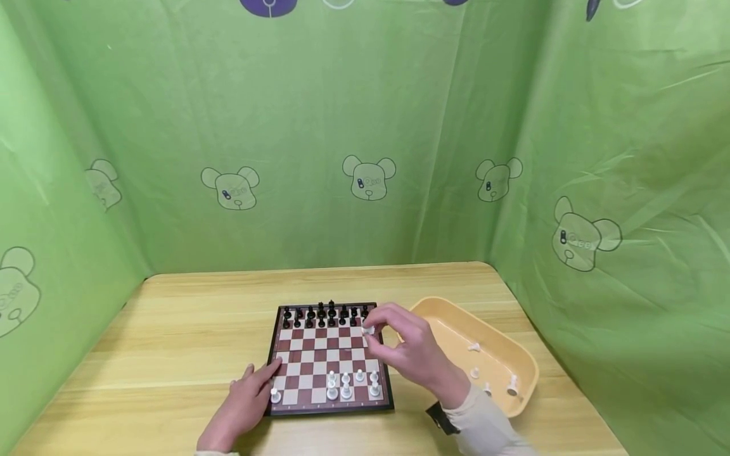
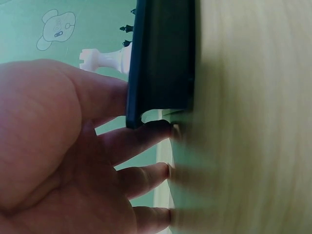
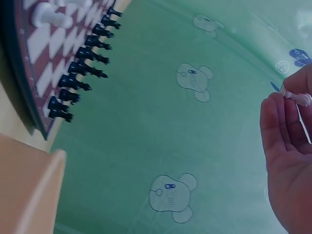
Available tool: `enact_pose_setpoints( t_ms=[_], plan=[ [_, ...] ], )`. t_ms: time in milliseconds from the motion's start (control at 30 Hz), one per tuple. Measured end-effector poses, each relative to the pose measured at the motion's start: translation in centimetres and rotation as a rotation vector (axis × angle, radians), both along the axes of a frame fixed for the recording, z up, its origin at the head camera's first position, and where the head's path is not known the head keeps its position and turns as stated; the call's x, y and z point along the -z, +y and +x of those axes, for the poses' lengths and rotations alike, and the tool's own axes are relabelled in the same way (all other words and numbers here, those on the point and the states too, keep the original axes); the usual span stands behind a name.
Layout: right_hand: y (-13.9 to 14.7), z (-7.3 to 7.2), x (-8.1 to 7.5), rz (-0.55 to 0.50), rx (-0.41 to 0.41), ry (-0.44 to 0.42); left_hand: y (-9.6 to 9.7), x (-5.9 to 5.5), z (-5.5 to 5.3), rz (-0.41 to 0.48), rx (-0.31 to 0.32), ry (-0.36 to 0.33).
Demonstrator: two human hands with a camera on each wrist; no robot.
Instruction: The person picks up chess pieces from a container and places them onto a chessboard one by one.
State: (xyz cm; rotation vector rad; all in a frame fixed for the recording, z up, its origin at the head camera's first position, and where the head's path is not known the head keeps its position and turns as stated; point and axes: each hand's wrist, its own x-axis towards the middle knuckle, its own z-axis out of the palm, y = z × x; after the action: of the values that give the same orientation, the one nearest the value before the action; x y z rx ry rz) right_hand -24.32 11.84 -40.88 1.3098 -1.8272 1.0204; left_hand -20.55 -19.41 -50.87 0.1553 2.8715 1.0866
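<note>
The chessboard [image 1: 310, 405] lies on the table with black chess pieces [image 1: 321, 313] in two rows on its far side. Several white chess pieces [image 1: 346, 389] stand near its front right. A white rook [image 2: 105, 59] stands on the near left corner. My left hand [image 1: 242, 402] rests at the board's left edge, its thumb over the rim and its other fingers straight, tips against the tabletop. Above the right side of the board, my right hand [image 1: 413, 351] pinches a small white chess piece [image 3: 298, 97] between thumb and fingers; its exact kind is unclear.
A yellow-orange tray [image 1: 456, 310] sits right of the board, near my right forearm, with several white pieces lying in it. Green curtains [image 1: 308, 240] with bear drawings close off the back and both sides of the wooden table [image 1: 188, 329].
</note>
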Motion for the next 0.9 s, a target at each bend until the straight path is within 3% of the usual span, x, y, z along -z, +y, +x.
enact_pose_setpoints(
  t_ms=[300, 567, 900],
  plan=[
    [0.1, 0.0, 2.1, 0.112, 0.05, -0.082, 0.0, 0.0, 0.0, 0.005, 0.003, 0.007],
    [0.3, 0.2, 3.3, 0.212, 0.046, -0.175, 0.0, 0.1, 0.0, 0.007, 0.009, 0.033],
    [0.5, 0.9, 4.2, 0.402, 0.158, -0.334, -0.1, 0.3, -0.1, 0.009, 0.008, 0.029]
  ],
)
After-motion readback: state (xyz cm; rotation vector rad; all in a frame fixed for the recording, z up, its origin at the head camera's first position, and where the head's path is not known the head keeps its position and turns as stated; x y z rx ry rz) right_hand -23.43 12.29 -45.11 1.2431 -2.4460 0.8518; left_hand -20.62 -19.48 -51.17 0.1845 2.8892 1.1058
